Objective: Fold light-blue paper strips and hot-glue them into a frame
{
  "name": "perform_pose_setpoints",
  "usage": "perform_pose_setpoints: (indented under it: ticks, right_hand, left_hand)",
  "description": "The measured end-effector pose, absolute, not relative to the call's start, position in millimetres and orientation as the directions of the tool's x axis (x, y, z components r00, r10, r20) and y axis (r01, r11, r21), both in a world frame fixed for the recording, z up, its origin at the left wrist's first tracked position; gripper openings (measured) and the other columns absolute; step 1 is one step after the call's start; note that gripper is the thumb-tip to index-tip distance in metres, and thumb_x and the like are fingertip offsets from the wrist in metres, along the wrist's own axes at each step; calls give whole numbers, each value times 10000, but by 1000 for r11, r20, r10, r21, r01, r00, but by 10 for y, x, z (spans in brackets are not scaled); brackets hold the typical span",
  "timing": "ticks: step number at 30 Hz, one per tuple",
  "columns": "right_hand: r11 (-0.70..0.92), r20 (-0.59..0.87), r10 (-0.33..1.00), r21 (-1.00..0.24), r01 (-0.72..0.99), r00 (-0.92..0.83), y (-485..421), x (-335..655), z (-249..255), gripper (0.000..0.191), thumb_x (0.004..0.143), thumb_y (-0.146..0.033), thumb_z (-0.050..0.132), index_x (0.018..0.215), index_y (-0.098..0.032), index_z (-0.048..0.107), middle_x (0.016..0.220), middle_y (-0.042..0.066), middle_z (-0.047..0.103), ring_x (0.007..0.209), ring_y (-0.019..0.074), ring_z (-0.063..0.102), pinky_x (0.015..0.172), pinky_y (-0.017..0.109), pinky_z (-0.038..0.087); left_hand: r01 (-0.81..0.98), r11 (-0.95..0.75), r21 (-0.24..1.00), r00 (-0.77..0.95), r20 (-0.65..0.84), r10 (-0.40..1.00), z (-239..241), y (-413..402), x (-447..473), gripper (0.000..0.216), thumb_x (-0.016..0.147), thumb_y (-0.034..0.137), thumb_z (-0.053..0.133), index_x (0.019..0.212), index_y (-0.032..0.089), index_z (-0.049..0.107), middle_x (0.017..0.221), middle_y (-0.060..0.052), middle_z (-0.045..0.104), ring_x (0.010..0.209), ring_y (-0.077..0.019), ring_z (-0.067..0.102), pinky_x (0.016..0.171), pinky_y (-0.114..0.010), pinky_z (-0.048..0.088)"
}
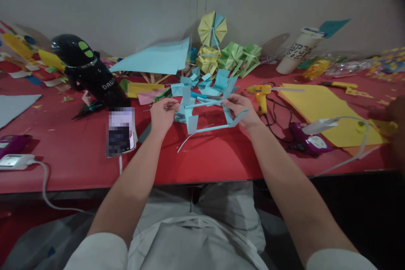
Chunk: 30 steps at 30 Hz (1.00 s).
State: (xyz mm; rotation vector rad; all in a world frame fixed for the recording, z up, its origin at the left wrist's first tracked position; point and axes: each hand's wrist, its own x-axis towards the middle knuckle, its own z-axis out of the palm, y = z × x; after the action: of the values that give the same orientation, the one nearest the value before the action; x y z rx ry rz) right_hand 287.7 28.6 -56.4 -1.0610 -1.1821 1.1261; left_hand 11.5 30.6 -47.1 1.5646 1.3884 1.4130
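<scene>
A light blue paper frame [207, 128], made of rolled bars and folded upright strips, is between my hands above the red table. My right hand [241, 112] pinches its right side near the far bar. My left hand [164, 114] is closed beside its left side, fingertips curled together; what they hold, if anything, I cannot make out. A thin white strand [184, 143] trails from the frame's near left corner. Just behind the frame lie more folded blue paper pieces [211, 88]. To the right of my right hand stands a yellow glue gun [261, 98] with its light on.
A phone [120, 131] and a tilted black bottle [95, 74] are on the left. Yellow paper sheets [329, 114], a purple power strip [311, 138] and cables lie right. Folded paper models [212, 33] and a white cup [297, 50] stand along the wall.
</scene>
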Motion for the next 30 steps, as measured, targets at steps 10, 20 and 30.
perform_pose_setpoints:
  ticks: [10, 20, 30]
  right_hand:
    - [67, 69, 997, -996, -66, -31, 191, 2815, -427, 272, 651, -396, 810, 778, -205, 663, 718, -11, 604, 641, 120, 513, 606, 270, 402]
    - [64, 28, 977, -984, 168, -210, 76, 2781, -266, 166, 606, -319, 753, 685, -201, 666, 681, -14, 613, 672, 143, 523, 668, 296, 428]
    - [101, 62, 975, -979, 179, -211, 132, 2778, -320, 196, 623, -364, 779, 712, -203, 711, 731, 24, 684, 734, 186, 616, 722, 319, 496]
  left_hand:
    - [254, -360, 898, -185, 410, 893, -440, 329, 142, 86, 805, 208, 657, 881, 176, 682, 774, -24, 713, 684, -138, 680, 674, -253, 546]
    - [26, -309, 951, -171, 309, 936, -459, 378, 129, 247, 637, 249, 799, 848, 181, 687, 781, -26, 733, 764, -174, 723, 779, -304, 591]
    - [18, -246, 969, -65, 247, 967, -379, 292, 197, 296, 584, 151, 774, 867, 147, 687, 845, -57, 751, 859, -214, 738, 886, -381, 591]
